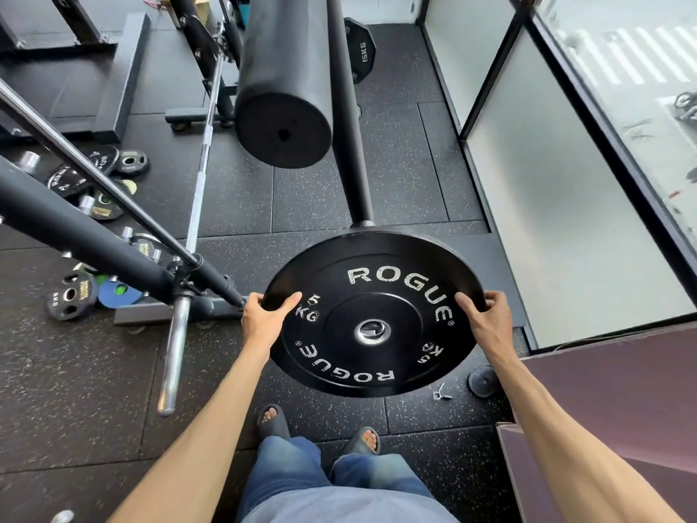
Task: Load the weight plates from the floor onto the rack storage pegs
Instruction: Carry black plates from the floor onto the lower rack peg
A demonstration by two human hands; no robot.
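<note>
plate (377,311) rim in left hand (264,319), right hand (485,319)

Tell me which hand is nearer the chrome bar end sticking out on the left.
Left. The left hand grips the Rogue plate at its left edge, just right of the chrome bar end; the right hand grips the opposite edge, with the plate between.

Bright, soft daylight comes in through the tall white frosted glass wall (547,205) on the right. The black speckled rubber floor (86,371) on the left looks darker. Shadows are soft and faint. The shiny silver metal bar (174,345) and the round black rubber weight plate (377,266) gleam a little. The middle is sharp. Straight lines bend near the edges.
</note>
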